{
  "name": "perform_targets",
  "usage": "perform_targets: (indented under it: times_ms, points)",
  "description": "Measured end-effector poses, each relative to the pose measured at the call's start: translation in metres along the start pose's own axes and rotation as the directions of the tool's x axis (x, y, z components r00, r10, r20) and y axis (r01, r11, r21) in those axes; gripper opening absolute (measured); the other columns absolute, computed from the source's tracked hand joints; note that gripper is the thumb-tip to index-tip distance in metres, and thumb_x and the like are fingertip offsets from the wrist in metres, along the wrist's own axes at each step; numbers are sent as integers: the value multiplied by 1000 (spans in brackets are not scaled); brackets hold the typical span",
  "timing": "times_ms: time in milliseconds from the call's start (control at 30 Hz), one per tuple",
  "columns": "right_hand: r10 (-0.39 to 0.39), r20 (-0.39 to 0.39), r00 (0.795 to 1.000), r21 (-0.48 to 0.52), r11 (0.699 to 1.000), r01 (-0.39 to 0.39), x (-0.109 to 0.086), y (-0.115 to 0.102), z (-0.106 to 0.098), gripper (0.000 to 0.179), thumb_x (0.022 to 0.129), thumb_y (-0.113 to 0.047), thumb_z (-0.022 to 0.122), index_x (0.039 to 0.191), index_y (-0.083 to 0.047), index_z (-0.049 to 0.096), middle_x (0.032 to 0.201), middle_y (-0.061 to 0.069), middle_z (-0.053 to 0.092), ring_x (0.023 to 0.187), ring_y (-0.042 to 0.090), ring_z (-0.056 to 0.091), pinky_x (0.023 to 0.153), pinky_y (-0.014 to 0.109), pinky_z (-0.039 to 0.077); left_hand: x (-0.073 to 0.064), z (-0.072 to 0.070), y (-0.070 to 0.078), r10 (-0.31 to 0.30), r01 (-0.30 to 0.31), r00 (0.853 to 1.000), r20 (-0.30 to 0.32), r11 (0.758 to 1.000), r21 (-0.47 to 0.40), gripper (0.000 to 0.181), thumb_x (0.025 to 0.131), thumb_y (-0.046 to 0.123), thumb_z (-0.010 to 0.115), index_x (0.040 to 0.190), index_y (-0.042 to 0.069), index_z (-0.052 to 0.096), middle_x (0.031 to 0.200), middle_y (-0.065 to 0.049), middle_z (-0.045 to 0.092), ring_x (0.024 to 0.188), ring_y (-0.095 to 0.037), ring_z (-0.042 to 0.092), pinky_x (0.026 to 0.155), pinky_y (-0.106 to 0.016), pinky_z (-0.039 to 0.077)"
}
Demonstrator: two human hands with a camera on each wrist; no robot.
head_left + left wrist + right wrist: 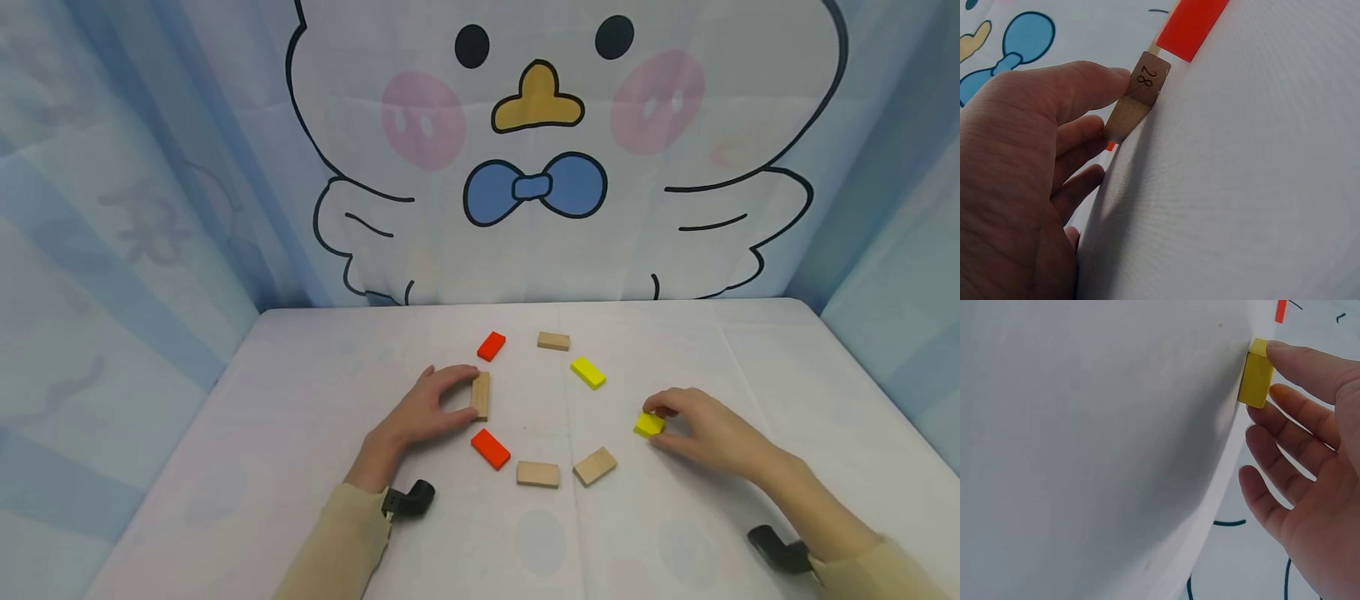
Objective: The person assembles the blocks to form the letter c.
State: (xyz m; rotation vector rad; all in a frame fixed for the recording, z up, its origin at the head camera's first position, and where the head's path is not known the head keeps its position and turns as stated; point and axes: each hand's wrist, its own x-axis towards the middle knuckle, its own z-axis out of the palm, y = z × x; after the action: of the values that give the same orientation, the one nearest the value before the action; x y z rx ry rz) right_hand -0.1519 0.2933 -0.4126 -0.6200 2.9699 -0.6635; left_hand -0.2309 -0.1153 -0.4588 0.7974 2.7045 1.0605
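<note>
My left hand (423, 410) holds a plain wooden block (482, 397) lengthwise, thumb at its near end and fingertips at its far end. In the left wrist view the number 28 is printed on the end of that wooden block (1145, 79). Over on the right, my right hand (701, 429) pinches a yellow block (648, 425) between thumb and fingers. The right wrist view has this yellow block (1256, 378) close over the white cloth, with the other fingers loosely bent below. A red block (491, 450) lies just nearer than the left hand's block.
More blocks complete a loose ring on the white-clothed table (637, 542): a red block (491, 346), a wooden block (553, 341) and a yellow block (588, 372) at the back, two wooden blocks (537, 474) in front. A curtain with a cartoon bird (536, 250) hangs behind.
</note>
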Motion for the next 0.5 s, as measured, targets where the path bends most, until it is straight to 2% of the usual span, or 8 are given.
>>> perform_targets:
  times_ms: [300, 500]
  points:
    - [-59, 47, 997, 24, 998, 58, 10, -12, 3, 36, 82, -13, 83, 115, -8, 69, 108, -3, 66, 99, 20, 60, 89, 48, 52, 0, 0, 0, 7, -7, 1000, -6, 1000, 0, 59, 91, 30, 71, 145, 14, 55, 149, -5, 52, 140, -22, 43, 122, -49, 6]
    - [-109, 75, 991, 37, 994, 106, 15, -18, 7, 34, 83, -11, 83, 114, -12, 70, 109, -9, 66, 100, 18, 57, 90, 46, 51, 0, 0, 1, -10, 10, 1000, -2, 1000, 6, 59, 91, 31, 71, 145, 13, 54, 149, -5, 51, 140, -22, 42, 122, -48, 6]
